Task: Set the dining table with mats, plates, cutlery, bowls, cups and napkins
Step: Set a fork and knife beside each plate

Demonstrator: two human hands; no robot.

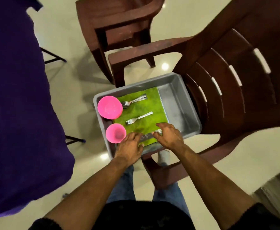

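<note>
A grey tray point(179, 103) sits on the seat of a brown plastic chair point(227, 90). Inside it lies a green mat point(146, 117) with spoons point(134, 100) and a fork point(138, 118) on top. A pink bowl point(109, 107) and a pink cup point(115, 133) stand at the tray's left side. At the near edge of the mat lies more cutlery point(150, 134), partly hidden by both hands. My left hand point(129, 146) reaches in beside the cup, its fingertips touching that cutlery. My right hand point(168, 136) pinches the same cutlery with curled fingers.
A table under a purple cloth point(16, 105) fills the left side. A second brown chair point(119, 29) stands behind the tray. The floor is pale glossy tile point(73, 77). My legs are right against the chair's front edge.
</note>
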